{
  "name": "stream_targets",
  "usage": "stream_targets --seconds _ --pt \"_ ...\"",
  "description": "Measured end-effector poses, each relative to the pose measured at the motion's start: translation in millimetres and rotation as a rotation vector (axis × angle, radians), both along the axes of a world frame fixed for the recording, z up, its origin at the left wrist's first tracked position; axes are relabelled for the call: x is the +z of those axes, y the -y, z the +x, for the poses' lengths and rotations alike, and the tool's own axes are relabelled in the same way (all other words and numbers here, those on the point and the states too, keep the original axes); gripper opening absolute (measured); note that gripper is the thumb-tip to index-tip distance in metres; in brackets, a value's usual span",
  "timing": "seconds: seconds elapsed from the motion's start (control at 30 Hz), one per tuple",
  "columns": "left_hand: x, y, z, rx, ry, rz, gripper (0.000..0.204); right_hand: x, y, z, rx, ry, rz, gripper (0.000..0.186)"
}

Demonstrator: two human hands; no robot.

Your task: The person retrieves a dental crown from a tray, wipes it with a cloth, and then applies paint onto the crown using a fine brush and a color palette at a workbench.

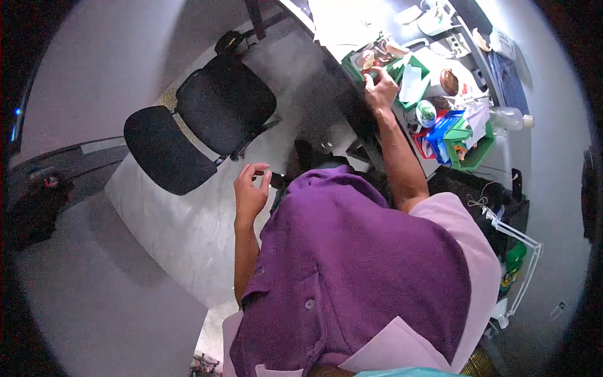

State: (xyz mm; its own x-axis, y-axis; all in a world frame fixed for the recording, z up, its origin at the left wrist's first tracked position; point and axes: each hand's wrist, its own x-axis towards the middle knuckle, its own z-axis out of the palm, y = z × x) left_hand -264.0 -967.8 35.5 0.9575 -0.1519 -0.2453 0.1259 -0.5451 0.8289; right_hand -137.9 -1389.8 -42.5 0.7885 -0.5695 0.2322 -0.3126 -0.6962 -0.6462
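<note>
My right hand (381,93) reaches over the near edge of the lit desk (433,164). Its thumb and fingers are pinched together at the rim of a green bin (349,60) that holds small tan and reddish pieces. Whatever sits in the pinch is too small and glare-washed to name. Down to the left, my left hand (251,191) hangs in the air above the floor, its fingers loosely curled with thumb and fingertips apart. I see nothing held in it. Beside the right hand stands another green bin (422,69) with a white paper (411,85) in it.
A black office chair (226,100) stands at the left. Further along the desk are a clear jar with a green inside (426,113), a blue bin (443,135), a green bin with papers (472,154) and a plastic bottle (510,118). A white lamp arm (534,251) rises at right.
</note>
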Motion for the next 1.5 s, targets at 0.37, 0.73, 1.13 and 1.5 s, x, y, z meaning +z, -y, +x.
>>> stream_targets --seconds 0.37,0.73,1.13,1.5 --pt "-1 -8 -23 0.141 0.026 -0.096 0.015 32 -100 -37 0.282 0.157 -0.069 0.045" --pt "26 -85 -115 0.179 0.196 -0.190 0.020 112 -347 -170 1.023 -0.849 1.445 0.099" --pt "47 -335 -344 0.564 0.225 -0.329 0.011 106 -627 -312 1.690 -1.418 1.856 0.092" --pt "24 -555 -474 0.986 0.412 -0.267 0.008 113 -937 -396 1.852 -2.092 1.321 0.102"
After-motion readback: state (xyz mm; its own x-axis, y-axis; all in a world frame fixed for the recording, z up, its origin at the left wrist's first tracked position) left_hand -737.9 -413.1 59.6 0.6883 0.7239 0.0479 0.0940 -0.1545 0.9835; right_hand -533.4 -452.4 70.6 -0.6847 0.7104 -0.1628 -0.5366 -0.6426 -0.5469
